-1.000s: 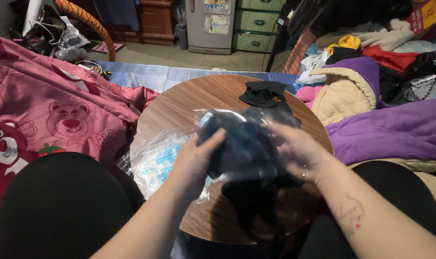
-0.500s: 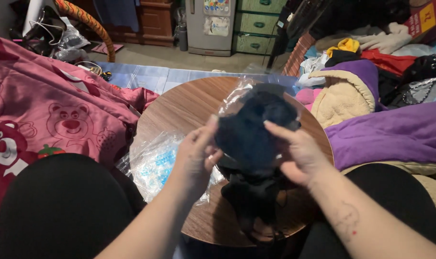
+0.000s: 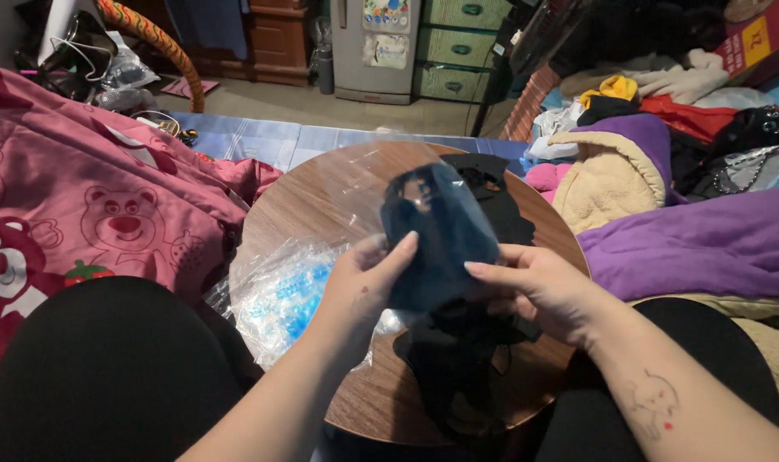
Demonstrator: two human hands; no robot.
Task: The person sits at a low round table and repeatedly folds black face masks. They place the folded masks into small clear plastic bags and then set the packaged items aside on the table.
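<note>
Over the round wooden table (image 3: 321,205), both hands, left hand (image 3: 364,282) and right hand (image 3: 535,295), grip a clear plastic bag (image 3: 381,184) holding a dark folded garment (image 3: 437,235), now raised higher and upright than a moment ago, seemingly settling inside.

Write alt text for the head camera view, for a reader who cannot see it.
Two bare hands, the left hand and the right hand, hold a dark folded garment inside a clear plastic bag above a round wooden table. A stack of clear bags lies on the table's left, black clothing behind; a pink bear-print blanket lies left, piled clothes right.
</note>
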